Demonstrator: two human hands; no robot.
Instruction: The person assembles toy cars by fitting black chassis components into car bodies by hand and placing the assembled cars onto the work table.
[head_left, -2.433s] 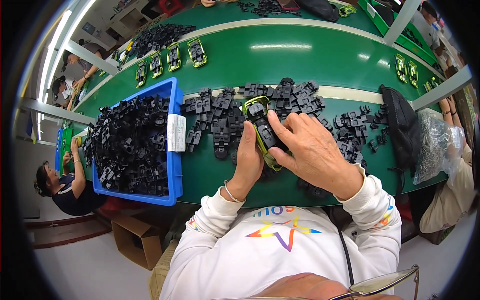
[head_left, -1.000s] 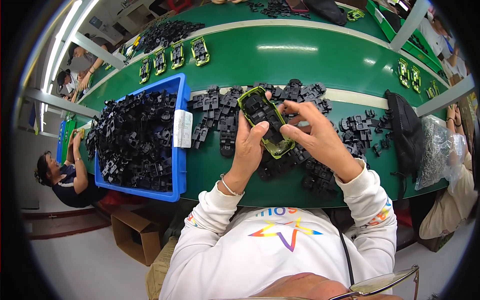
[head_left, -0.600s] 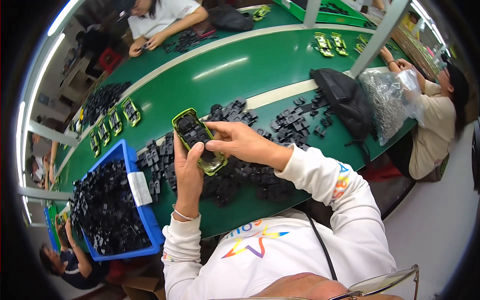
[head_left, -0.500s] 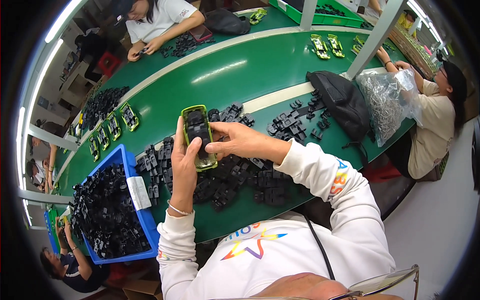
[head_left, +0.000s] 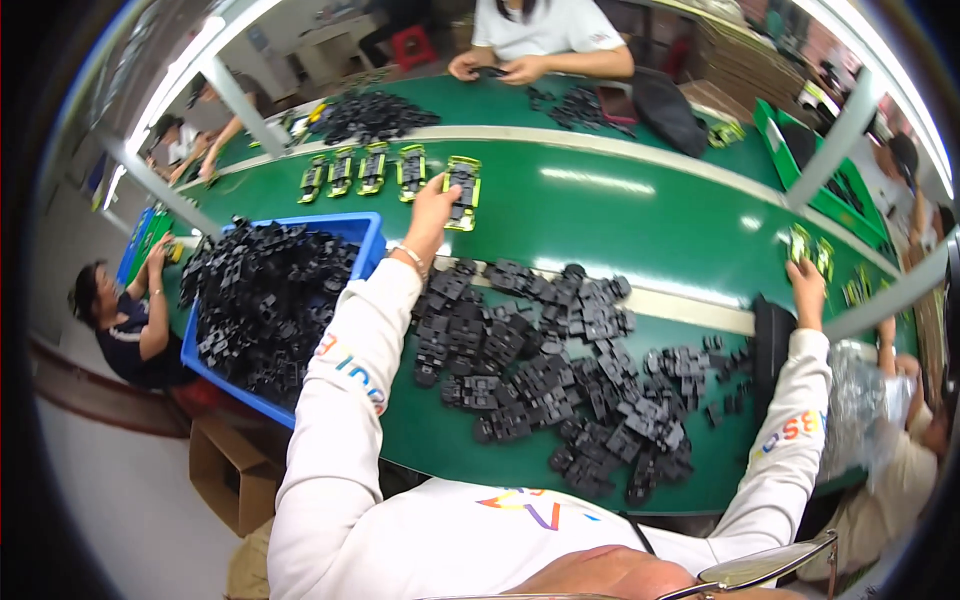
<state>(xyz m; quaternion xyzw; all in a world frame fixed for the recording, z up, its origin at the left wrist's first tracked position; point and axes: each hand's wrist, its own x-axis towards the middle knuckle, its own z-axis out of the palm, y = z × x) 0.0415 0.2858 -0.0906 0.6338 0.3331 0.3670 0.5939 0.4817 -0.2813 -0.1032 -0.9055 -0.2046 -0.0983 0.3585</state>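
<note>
My left hand (head_left: pixel 432 218) reaches forward and pinches a lime-green toy car body with a black insert (head_left: pixel 462 192), held at the right end of a row of similar car bodies (head_left: pixel 373 168) on the green surface. Stretched far to the right, my right hand (head_left: pixel 807 288) has its fingers closed on the near end of another lime-green car body (head_left: pixel 799 244). A second green car body (head_left: pixel 823 258) lies right beside that one. Between my arms, black plastic parts (head_left: pixel 560 370) are spread in a loose heap on the table.
A blue crate (head_left: pixel 370 240) piled with black parts stands left of my left arm. A black mesh bag (head_left: pixel 770 345) and a clear plastic bag (head_left: pixel 850 400) lie by my right forearm. Grey posts (head_left: pixel 835 135) rise from the bench. Co-workers sit across and at both sides.
My hands, together on one car body before, are now apart. The left carried a car body forward to the row; the right moved far right to another. The view has turned left.
</note>
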